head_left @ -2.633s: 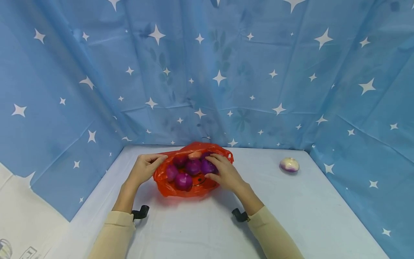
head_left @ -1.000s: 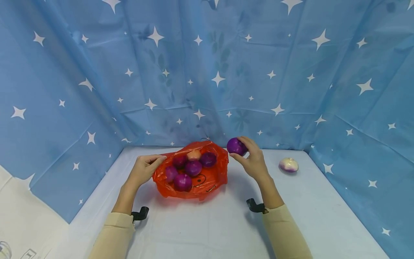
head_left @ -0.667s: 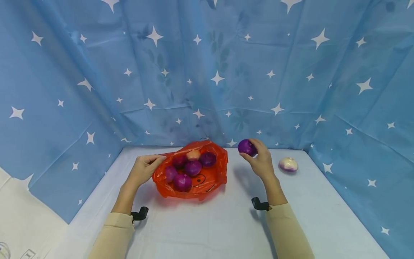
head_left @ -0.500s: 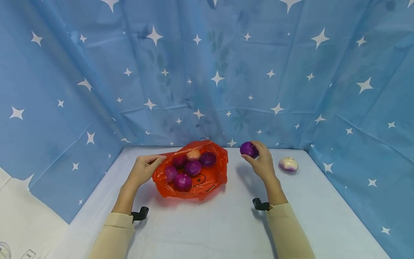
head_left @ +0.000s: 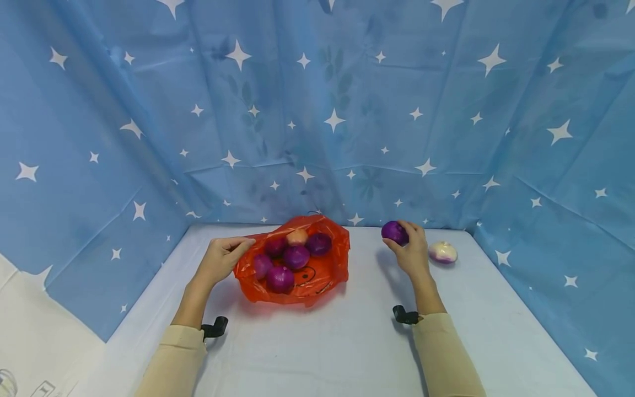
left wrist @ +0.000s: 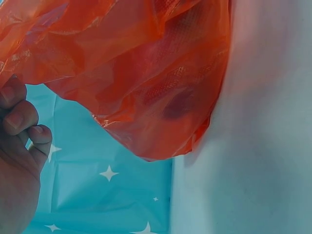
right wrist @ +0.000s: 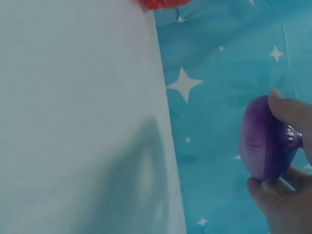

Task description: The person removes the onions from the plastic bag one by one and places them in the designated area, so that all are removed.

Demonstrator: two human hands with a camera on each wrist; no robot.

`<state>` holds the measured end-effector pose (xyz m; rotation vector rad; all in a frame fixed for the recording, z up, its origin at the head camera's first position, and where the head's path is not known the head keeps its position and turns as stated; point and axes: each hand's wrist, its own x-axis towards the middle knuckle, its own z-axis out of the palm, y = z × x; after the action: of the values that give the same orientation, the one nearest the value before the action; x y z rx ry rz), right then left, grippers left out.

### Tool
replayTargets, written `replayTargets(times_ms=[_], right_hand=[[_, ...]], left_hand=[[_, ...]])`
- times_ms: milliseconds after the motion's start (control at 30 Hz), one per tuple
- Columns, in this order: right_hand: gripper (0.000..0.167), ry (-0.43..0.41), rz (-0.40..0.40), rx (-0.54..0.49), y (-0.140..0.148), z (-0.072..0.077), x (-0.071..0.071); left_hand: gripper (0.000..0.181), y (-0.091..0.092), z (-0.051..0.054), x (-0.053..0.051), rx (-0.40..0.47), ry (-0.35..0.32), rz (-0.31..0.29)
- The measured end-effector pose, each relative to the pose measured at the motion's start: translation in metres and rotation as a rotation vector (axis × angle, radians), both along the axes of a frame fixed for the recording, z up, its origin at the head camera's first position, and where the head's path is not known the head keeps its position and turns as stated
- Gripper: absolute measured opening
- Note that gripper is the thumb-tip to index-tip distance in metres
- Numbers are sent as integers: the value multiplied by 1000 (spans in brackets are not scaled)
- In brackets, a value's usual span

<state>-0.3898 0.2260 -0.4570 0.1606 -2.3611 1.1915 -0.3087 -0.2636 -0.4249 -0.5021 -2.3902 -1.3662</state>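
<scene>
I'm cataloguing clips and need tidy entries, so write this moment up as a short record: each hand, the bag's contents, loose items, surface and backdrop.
Left hand: pinches the edge of the red bag
Right hand: holds a purple onion above the table
Bag contents: five purple onions and one tan vegetable visible
Loose item: white-and-purple vegetable, right of the right hand
Surface: white
Backdrop: blue curtain with white stars

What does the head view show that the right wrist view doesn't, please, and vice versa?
Head only: the left hand pinching the red bag, the onions inside it, the pale vegetable.
Right wrist only: a clear view of the narrow neck of the held onion.
Both: the right hand, held onion, part of the red bag, table, starred curtain.
</scene>
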Motion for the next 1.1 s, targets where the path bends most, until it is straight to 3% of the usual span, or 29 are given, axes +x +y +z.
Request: replayTargets(times_ms=[333, 767, 1100], right_hand=[[68, -22, -29, -14, 13, 0, -1], [69, -129, -63, -13, 23, -4, 2], [69, -127, -83, 0, 29, -11, 2]], left_hand=[[27, -1, -1, 0, -4, -10, 3], [27, -1, -2, 0, 0, -8, -3], [26, 0, -2, -1, 6, -12, -1]])
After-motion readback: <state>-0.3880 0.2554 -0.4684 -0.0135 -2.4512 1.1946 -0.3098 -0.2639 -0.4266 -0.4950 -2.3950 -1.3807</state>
